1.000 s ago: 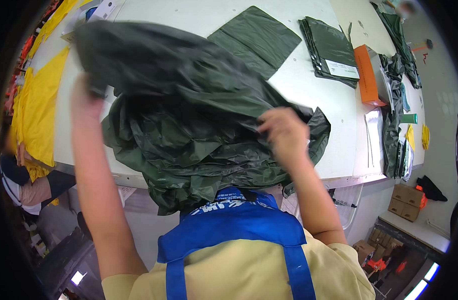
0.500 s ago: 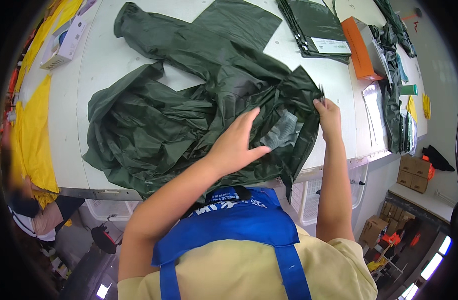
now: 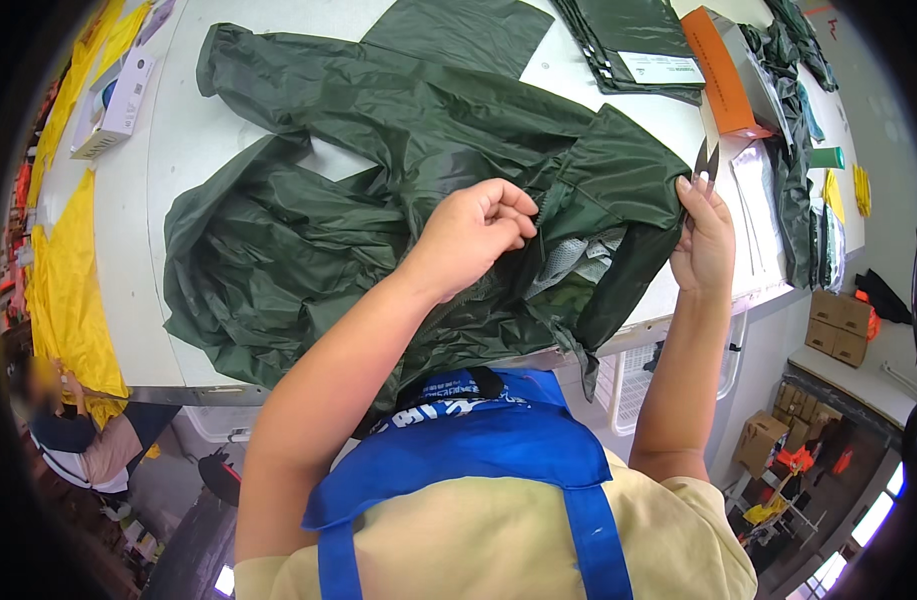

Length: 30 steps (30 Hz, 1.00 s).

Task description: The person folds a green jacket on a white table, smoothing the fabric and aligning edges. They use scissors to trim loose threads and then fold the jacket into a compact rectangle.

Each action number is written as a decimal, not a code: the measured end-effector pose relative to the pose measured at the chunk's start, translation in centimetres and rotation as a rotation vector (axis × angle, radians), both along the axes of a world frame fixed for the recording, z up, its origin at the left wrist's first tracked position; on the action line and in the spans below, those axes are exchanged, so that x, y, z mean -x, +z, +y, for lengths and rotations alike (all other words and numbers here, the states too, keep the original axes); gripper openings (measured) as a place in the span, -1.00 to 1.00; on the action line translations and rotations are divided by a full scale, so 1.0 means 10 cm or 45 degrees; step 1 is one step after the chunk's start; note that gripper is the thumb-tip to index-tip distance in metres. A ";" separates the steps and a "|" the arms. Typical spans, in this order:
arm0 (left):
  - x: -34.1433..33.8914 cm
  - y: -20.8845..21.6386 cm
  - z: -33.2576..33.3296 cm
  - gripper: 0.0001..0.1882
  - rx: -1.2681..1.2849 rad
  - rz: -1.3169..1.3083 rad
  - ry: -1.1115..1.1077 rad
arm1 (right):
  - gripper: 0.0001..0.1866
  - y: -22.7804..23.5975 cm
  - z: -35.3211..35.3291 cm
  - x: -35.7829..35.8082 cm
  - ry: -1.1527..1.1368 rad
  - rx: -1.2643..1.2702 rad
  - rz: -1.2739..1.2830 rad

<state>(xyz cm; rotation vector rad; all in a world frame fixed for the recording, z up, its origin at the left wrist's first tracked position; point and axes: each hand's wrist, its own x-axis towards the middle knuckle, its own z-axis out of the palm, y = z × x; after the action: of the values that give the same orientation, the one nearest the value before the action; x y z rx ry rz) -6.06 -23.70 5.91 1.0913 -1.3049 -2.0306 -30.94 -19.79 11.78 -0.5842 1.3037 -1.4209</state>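
Note:
A dark green raincoat (image 3: 308, 240) lies spread and rumpled on the white table, its sleeve reaching to the upper left. Grey mesh lining (image 3: 556, 268) shows in its opening on the right. My left hand (image 3: 475, 232) is closed in a pinch on the coat beside the zip edge; what lies right between the fingertips is partly hidden. In my right hand (image 3: 704, 235) are small dark thread snips (image 3: 708, 165), blades pointing up and slightly apart. The thumb and fingers of that hand also grip a corner of the coat, drawing it out to the right.
Folded green garments (image 3: 628, 40) with a white label lie at the back, near an orange box (image 3: 723, 75). White papers (image 3: 756, 200) rest at the right. A white carton (image 3: 113, 105) and yellow fabric (image 3: 68, 290) are on the left, where another person (image 3: 78, 430) sits.
My left hand has gone from spread fingers to a pinch on the coat. My right hand has moved right, pulling the coat's corner outward, and the snips show more clearly.

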 end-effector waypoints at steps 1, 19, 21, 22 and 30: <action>0.00 0.01 0.01 -0.76 0.040 -0.026 0.008 | -0.90 0.00 0.00 -0.01 0.007 -0.001 -0.003; -0.07 0.27 0.21 -0.62 1.961 -0.032 0.397 | -0.85 -0.34 0.31 0.09 0.060 0.710 0.233; -0.07 0.27 0.24 -0.63 1.972 -0.028 0.344 | -0.85 -0.36 0.31 0.07 0.040 0.748 0.116; -0.07 0.28 0.27 -0.63 1.961 -0.022 0.314 | -0.85 -0.37 0.32 0.08 0.030 0.765 0.090; 0.07 0.11 0.77 -0.84 1.772 0.057 -0.090 | -0.80 -0.39 0.42 0.01 -0.070 0.812 -0.160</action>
<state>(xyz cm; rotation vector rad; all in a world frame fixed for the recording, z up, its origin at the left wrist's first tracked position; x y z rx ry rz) -6.75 -15.96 7.03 0.2975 -2.1236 -0.6995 -31.02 -15.63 7.90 -0.8614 0.7555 -1.8956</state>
